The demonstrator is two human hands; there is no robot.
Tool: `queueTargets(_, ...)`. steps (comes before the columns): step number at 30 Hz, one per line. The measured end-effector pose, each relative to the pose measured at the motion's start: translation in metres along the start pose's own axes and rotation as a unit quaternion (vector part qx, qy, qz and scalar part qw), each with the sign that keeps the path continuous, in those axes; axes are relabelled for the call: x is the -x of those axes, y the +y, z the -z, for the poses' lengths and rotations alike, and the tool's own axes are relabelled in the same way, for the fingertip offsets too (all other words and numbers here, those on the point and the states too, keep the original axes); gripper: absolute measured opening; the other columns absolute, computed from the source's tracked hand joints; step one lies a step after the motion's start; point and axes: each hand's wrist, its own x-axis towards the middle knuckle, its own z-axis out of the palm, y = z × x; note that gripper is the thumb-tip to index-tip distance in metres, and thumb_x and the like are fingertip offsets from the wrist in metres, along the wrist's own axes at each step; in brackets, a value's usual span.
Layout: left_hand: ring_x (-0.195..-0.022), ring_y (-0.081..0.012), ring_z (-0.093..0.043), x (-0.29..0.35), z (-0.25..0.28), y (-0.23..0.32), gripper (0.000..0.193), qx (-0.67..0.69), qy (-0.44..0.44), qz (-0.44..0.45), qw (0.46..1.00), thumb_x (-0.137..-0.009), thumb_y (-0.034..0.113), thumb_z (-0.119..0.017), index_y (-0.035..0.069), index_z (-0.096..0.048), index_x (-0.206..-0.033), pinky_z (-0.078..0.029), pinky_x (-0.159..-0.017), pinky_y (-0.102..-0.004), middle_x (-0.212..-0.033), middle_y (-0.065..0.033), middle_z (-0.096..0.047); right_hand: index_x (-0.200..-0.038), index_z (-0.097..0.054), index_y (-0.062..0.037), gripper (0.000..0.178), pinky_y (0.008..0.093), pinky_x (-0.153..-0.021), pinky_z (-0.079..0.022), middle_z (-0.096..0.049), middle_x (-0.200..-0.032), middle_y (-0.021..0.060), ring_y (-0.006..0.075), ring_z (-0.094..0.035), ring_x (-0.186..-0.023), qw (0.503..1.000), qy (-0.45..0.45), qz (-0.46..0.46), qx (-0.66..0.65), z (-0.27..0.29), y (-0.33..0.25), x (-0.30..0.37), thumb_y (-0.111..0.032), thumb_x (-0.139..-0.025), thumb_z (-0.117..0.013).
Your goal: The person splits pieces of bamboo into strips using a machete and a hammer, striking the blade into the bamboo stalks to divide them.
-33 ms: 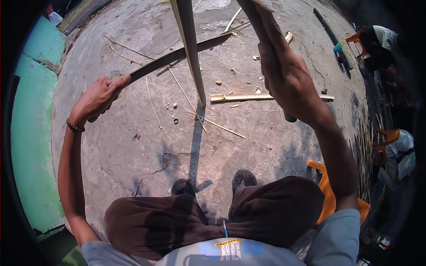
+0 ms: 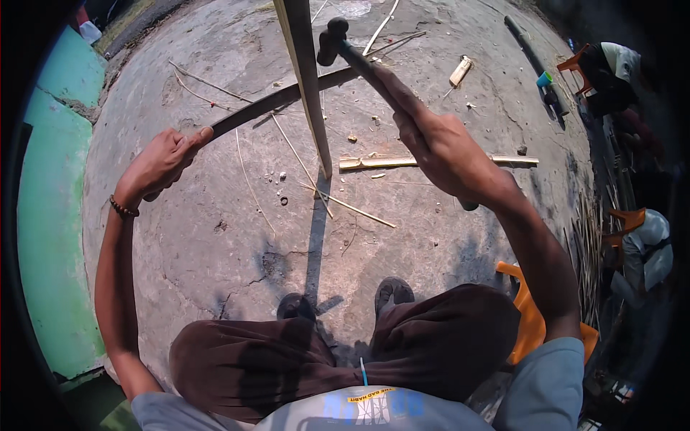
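Note:
My left hand (image 2: 164, 161) is closed round the handle of a machete with a long dark blade (image 2: 259, 109). The blade runs up and to the right and crosses a tall upright bamboo strip (image 2: 310, 100); whether it is in the strip or behind it I cannot tell. My right hand (image 2: 449, 154) grips the dark handle of a hammer (image 2: 363, 63). Its metal head is just right of the strip, above the far part of the blade and apart from it. The strip's lower end meets the concrete; its top lies outside the picture.
Split bamboo (image 2: 381, 162), a short bamboo piece (image 2: 461, 71) and thin sticks (image 2: 359, 210) lie on the concrete. A green wall (image 2: 57, 215) is at left. An orange chair (image 2: 528, 316) stands by my right leg. At right are a dark pole (image 2: 528, 47), stacked sticks (image 2: 586, 244) and other people.
My right hand has swung down and to the left, bringing the hammer head into view beside the bamboo strip. My left hand and the machete have hardly moved.

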Motion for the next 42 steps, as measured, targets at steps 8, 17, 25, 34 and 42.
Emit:
queueTargets(8, -0.043, -0.0066, -0.03, 0.003, -0.009, -0.013, 0.07, 0.009, 0.005, -0.026, 1.0, -0.097, 0.066, -0.052, 0.012, -0.031, -0.056, -0.022, -0.04, -0.0303, -0.049, 0.0051, -0.031, -0.16, -0.026, -0.0236, 0.056, 0.0385, -0.058, -0.048, -0.05, -0.068, 0.0086, 0.0161, -0.051, -0.056, 0.997, 0.072, 0.004, 0.037, 0.014, -0.012, -0.004, -0.019, -0.106, -0.042)
queueTargets(17, -0.043, -0.0066, -0.031, -0.001, -0.026, -0.025, 0.069, 0.004, -0.017, -0.027, 0.999, -0.097, 0.066, -0.052, 0.012, -0.033, -0.057, -0.026, -0.04, -0.0291, -0.05, 0.0052, -0.032, -0.13, -0.052, -0.003, 0.028, 0.0436, -0.068, -0.052, -0.057, -0.077, 0.0134, 0.0296, -0.058, -0.068, 0.996, 0.052, 0.047, 0.064, 0.02, -0.005, -0.014, -0.016, -0.106, -0.044)
queueTargets(25, -0.04, -0.0055, -0.031, -0.022, -0.041, -0.029, 0.066, -0.023, -0.021, 0.017, 0.999, -0.098, 0.065, -0.05, 0.014, -0.031, -0.06, -0.024, -0.038, -0.0282, -0.05, 0.0064, -0.033, -0.161, -0.019, -0.0246, 0.062, 0.0509, -0.073, -0.049, -0.061, -0.08, 0.0199, 0.0296, -0.056, -0.065, 0.998, 0.013, 0.033, 0.041, -0.033, 0.045, 0.005, -0.019, -0.104, -0.043)
queueTargets(34, -0.044, -0.007, -0.031, -0.03, -0.058, -0.032, 0.067, -0.1, 0.021, -0.04, 0.994, -0.099, 0.063, -0.05, 0.012, -0.033, -0.06, -0.026, -0.041, -0.0297, -0.052, 0.0054, -0.03, -0.16, -0.021, -0.0181, 0.058, 0.052, -0.067, -0.045, -0.055, -0.068, 0.0172, 0.0326, -0.054, -0.055, 0.983, -0.115, -0.089, 0.109, -0.048, 0.043, 0.001, -0.018, -0.105, -0.042)
queueTargets(42, -0.041, -0.0056, -0.033, -0.037, -0.086, -0.041, 0.068, -0.038, 0.0, -0.014, 0.999, -0.097, 0.066, -0.05, 0.013, -0.032, -0.058, -0.026, -0.039, -0.0271, -0.049, 0.0061, -0.034, -0.16, -0.015, -0.0269, 0.063, 0.0607, -0.067, -0.046, -0.065, -0.077, 0.0219, 0.0327, -0.059, -0.055, 0.984, -0.082, -0.143, 0.07, -0.074, 0.068, 0.036, -0.019, -0.105, -0.044)
